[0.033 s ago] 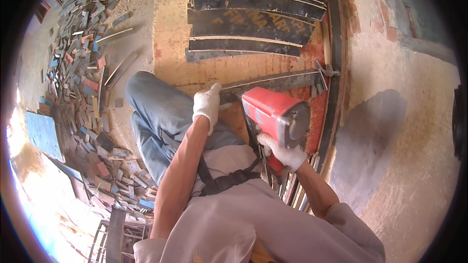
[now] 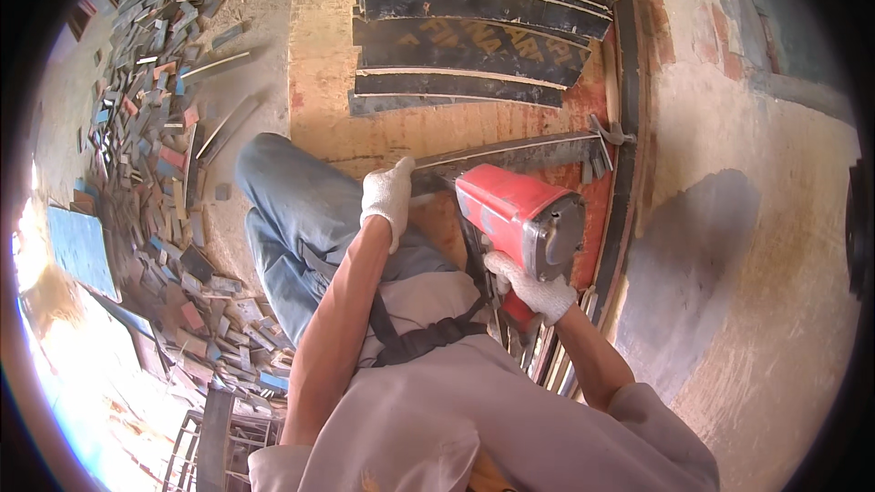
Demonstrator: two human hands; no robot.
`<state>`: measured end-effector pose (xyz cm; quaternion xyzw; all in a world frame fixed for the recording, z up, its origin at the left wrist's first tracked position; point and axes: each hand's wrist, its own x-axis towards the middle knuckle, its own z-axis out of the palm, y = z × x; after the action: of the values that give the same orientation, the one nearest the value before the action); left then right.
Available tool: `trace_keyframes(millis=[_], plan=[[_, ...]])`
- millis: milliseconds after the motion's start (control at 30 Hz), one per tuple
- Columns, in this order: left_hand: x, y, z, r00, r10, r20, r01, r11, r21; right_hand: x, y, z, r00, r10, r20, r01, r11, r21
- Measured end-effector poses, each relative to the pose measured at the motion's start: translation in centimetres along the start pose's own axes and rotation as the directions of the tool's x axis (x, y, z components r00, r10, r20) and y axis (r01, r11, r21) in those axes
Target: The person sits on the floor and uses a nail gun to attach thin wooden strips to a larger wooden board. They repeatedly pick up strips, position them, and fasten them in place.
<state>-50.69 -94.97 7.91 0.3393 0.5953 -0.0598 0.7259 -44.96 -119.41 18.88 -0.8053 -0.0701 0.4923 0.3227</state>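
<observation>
Right hand [image 2: 533, 287] wrapped around a red power tool [image 2: 510, 205], left hand [image 2: 387, 196] at a dark strip [image 2: 519, 152].
The tool is over the near part of the wooden board [image 2: 319, 82], toward its right edge; whether its nose touches anything, I cannot tell. It looks rigid and likely heavy at the body, best held by the handle beneath. The strip runs from the left glove toward the board's right edge, near a hammer [image 2: 614, 135]; it seems stiff and light, best steadied at an end. Whether the left fingers pinch or merely press it is unclear.
</observation>
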Motion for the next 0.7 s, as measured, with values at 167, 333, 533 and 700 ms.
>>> trace_keyframes(millis=[167,333,533,700], plan=[[-0.4,1.3,-1.4,0.993,0.115,-0.035,-0.116,0.993,-0.028,-2.5,2.7,0.5,0.958,-0.259,-0.121,0.243,0.961,-0.135],[-2.9,8.5,-11.4,0.863,0.502,-0.05,-0.498,0.864,0.076,-1.9,-1.0,2.4,0.955,-0.244,-0.166,0.201,0.949,-0.242],[-3.9,15.7,-35.6,0.279,0.784,-0.554,-0.056,0.589,0.806,0.6,0.6,4.1,0.987,-0.157,-0.018,0.137,0.911,-0.389],[0.4,11.7,-27.0,0.167,0.94,-0.298,-0.504,0.342,0.793,8.4,-2.2,-5.1,0.778,-0.427,-0.461,0.21,0.868,-0.45]])
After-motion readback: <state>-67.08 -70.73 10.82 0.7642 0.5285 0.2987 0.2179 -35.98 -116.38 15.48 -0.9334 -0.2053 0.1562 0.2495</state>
